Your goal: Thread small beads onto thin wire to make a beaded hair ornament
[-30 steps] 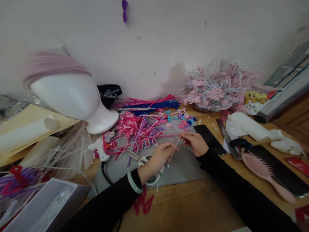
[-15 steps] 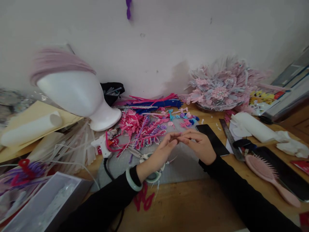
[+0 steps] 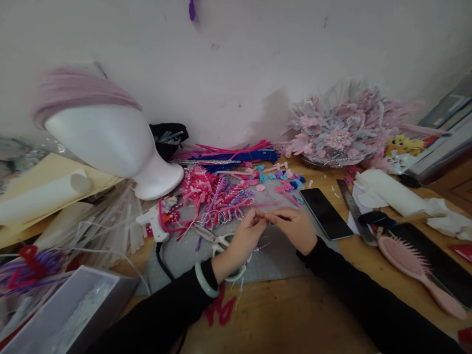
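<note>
Pinched grip near fuzzy pink stems

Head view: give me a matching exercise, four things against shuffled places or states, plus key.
1 scissors
2 left hand
3 hairbrush
4 mannequin head

A pink, at the view's right
B white, at the view's left
C on the grey mat, partly hidden
D fingertips close to the right hand's

Pairs: 1-C, 2-D, 3-A, 4-B
</note>
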Motion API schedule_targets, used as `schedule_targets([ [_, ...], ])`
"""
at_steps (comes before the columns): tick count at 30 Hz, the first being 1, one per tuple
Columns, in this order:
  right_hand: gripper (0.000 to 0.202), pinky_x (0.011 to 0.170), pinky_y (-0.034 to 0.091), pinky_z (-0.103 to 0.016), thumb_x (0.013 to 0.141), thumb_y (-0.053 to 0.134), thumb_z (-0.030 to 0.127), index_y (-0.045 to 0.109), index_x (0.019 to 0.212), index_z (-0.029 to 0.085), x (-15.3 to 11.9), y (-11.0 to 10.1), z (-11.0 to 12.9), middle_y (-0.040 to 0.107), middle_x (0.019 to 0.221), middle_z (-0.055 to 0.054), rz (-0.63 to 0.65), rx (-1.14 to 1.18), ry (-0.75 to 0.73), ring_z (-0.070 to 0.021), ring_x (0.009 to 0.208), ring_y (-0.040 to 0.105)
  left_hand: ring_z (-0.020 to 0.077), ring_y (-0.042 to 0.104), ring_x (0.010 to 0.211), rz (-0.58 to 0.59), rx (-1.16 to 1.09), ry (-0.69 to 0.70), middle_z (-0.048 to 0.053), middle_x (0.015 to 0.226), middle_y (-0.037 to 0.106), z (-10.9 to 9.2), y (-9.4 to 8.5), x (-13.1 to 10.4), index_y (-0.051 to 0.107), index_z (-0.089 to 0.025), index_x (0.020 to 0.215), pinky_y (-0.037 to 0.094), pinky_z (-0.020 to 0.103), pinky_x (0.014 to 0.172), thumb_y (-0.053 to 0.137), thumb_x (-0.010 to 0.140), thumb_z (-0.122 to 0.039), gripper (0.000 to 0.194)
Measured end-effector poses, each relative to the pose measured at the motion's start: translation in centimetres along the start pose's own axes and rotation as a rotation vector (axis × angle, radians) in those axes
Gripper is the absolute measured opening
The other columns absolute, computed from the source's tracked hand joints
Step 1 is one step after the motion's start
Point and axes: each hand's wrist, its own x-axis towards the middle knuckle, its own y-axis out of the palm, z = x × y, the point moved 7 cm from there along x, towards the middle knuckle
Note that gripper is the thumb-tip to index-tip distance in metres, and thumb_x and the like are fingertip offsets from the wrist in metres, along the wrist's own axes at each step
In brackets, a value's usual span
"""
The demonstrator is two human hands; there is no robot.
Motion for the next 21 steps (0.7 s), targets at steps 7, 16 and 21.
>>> schedule_targets([
  [7,0.02,0.047,0.034,-0.023,0.065,0.058,0.036,0.061,0.055,0.019,0.3,0.2,-1.4,0.053,0.048,0.002,0.006,-0.012,0.112,-0.01,0.047,0.044,0.0071,0.038,0.057,-0.033,0.143,0.111,-0.004,0.06,0.044,-0.8,-0.3,0.1,0.05,-0.015,0.069,0.03,0.018,0.053,0.051,0.071,-0.025,0.011],
  [16,0.018,0.052,0.039,-0.025,0.067,0.057,0.037,0.064,0.07,0.02,1.1,-1.5,-0.6,0.058,0.062,-0.001,-0.037,0.006,-0.054,-0.0111,0.053,0.047,0.0059,0.035,0.052,-0.05,0.067,0.049,-0.005,0.057,0.041,-0.1,-0.8,0.4,0.05,-0.015,0.067,0.027,0.019,0.051,0.053,0.069,-0.027,0.012],
  [21,0.02,0.058,0.043,-0.027,0.065,0.062,0.033,0.066,0.083,0.025,0.7,-0.8,0.8,0.063,0.079,-0.003,0.084,-0.161,-0.25,-0.0119,0.057,0.049,0.0053,0.033,0.051,-0.025,0.062,0.047,-0.005,0.058,0.042,-0.1,-0.7,0.3,0.05,-0.014,0.067,0.027,0.019,0.052,0.051,0.07,-0.024,0.01],
])
